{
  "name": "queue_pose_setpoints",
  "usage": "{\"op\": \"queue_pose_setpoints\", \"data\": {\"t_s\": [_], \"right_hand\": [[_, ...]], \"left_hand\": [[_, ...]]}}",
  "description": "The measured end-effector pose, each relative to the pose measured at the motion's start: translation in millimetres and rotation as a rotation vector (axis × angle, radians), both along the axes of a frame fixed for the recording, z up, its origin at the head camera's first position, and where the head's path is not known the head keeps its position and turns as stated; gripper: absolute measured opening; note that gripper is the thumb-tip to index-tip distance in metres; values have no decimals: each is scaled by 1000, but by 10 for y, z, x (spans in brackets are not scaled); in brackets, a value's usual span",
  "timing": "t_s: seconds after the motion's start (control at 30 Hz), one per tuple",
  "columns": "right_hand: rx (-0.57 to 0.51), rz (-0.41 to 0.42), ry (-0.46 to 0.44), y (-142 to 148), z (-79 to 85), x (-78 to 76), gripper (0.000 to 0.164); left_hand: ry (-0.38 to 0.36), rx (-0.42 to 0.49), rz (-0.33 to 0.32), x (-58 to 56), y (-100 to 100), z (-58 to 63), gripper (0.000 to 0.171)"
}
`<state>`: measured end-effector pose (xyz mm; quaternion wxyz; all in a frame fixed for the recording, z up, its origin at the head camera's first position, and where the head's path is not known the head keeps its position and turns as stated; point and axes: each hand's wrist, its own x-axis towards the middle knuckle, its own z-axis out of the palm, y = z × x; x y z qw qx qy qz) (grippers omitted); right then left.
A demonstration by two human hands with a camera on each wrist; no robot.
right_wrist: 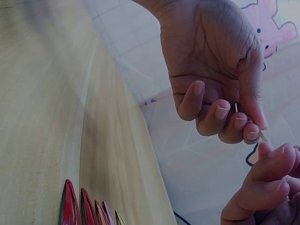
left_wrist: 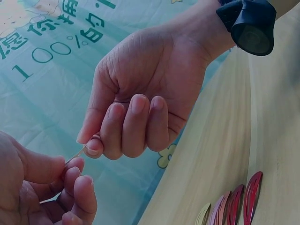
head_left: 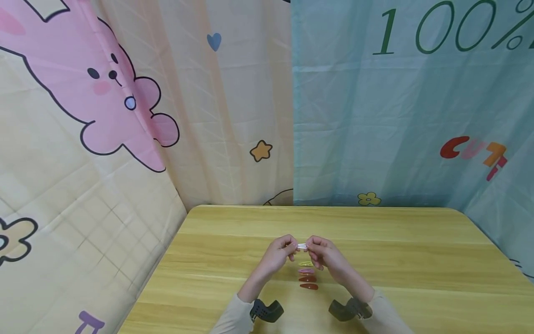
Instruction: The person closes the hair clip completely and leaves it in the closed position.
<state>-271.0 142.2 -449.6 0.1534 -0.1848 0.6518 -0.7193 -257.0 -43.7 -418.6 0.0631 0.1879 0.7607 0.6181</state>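
Note:
Both hands meet over the table and pinch a slim white hair clip (head_left: 302, 246) by its two ends. My left hand (head_left: 278, 253) grips one end between thumb and index finger. At the other end are the thumb and index finger of my right hand (head_left: 327, 255). Fingertips hide much of the clip; a thin edge of it (left_wrist: 76, 154) shows in the left wrist view. Below the hands, on the table, lies a column of snap hair clips: a yellow one (head_left: 306, 263), pinkish ones (head_left: 306, 270) and two red ones (head_left: 309, 286) nearest the body.
The wood-grain table (head_left: 233, 227) has rounded far corners. Printed curtains surround it, cream with a pink bunny (head_left: 112, 93) to the left and a teal curtain (head_left: 359, 116) to the right. A dark camera mount (head_left: 267, 311) is on each wrist.

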Motion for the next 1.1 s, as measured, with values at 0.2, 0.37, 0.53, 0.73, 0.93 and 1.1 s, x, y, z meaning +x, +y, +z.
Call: {"op": "queue_pose_setpoints", "data": {"t_s": [0.2,0.37,0.53,0.73,0.93,1.1], "right_hand": [[-10,-1,-6,1,-6,-6,22],[-23,-1,-17,-2,-5,-4,20],[-37,10,-24,-7,-13,-4,21],[-44,13,-22,-4,-22,2,21],[-79,24,-32,-4,-22,4,19],[-96,25,-36,-7,-12,2,18]], "left_hand": [[-19,15,-8,113,-7,155,20],[-28,29,-7,118,-11,163,20],[-49,39,-11,81,-19,110,21],[-68,47,-14,-98,-29,-158,22],[-75,56,-29,-98,-35,-153,23],[-91,58,-25,-101,-34,-145,23]]}}
